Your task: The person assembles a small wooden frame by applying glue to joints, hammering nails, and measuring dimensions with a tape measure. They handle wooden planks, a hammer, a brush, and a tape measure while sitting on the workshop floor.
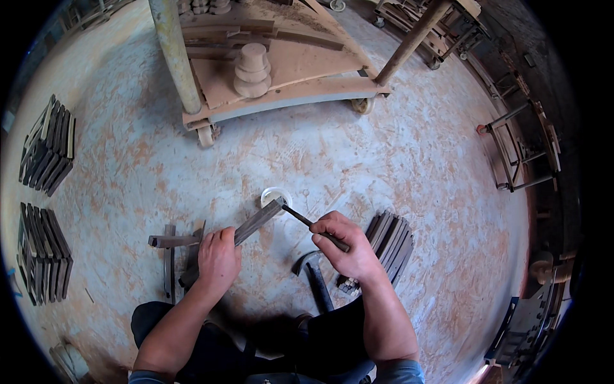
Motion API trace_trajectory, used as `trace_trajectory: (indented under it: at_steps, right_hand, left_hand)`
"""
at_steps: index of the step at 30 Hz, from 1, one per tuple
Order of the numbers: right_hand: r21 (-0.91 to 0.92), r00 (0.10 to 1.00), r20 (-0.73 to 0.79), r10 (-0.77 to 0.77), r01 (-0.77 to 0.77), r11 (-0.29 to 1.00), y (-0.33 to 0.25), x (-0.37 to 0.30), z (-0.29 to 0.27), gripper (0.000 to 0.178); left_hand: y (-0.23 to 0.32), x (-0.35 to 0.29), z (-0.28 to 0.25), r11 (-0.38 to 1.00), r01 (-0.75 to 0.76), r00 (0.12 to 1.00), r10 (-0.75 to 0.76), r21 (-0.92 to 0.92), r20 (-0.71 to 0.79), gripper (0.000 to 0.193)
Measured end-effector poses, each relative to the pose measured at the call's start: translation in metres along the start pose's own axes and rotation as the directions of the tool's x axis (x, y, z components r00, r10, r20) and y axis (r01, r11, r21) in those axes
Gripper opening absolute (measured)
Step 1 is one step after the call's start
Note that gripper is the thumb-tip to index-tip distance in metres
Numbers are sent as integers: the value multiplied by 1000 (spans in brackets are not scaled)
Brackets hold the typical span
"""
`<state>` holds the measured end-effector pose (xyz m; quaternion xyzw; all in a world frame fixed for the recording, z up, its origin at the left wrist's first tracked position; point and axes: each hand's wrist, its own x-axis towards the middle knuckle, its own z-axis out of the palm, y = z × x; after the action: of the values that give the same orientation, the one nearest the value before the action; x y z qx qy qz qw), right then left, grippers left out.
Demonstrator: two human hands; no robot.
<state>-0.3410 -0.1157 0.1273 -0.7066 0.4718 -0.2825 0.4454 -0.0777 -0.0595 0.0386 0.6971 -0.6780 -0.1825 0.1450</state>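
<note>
My left hand (219, 257) is closed around a dark wooden strip (256, 221) that slants up to the right. Closed on a slim dark stick-like tool (300, 217), my right hand (344, 245) holds its tip against the strip's far end. Whether that tip is a brush or a blade is too small to tell. Just behind the strip's end stands a small round white container (276, 194), partly hidden by it. A hammer (315, 280) lies between my forearms, near my right wrist. More wooden pieces (169, 259) lie crossed beside my left hand.
A bundle of dark strips (391, 248) lies right of my right hand. Two stacks of angled wooden pieces (56, 146) (45, 256) stand at far left. Ahead is a wheeled wooden cart (294, 91) carrying boards and a turned wooden piece (252, 70). Metal racks (521, 150) line the right.
</note>
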Motion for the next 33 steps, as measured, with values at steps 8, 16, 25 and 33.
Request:
trace_trajectory:
  at_steps: [8,16,25,33]
  right_hand:
    - [-92,1000,-20,-20,18,996,2,2,0,13]
    - [-38,998,-41,-51,49,998,2,6,1,13]
    - [-138,997,-7,81,-81,987,13,10,6,15]
    - [160,859,-133,494,-473,866,91,51,39,34]
  left_hand:
    - [1,-1,0,1000,4,999,-4,-1,53,43]
    - [0,-6,5,998,-67,998,67,17,-17,54]
    - [-9,-8,17,973,-104,987,126,206,-97,53]
    - [16,-11,-39,857,295,942,-188,-423,277,40]
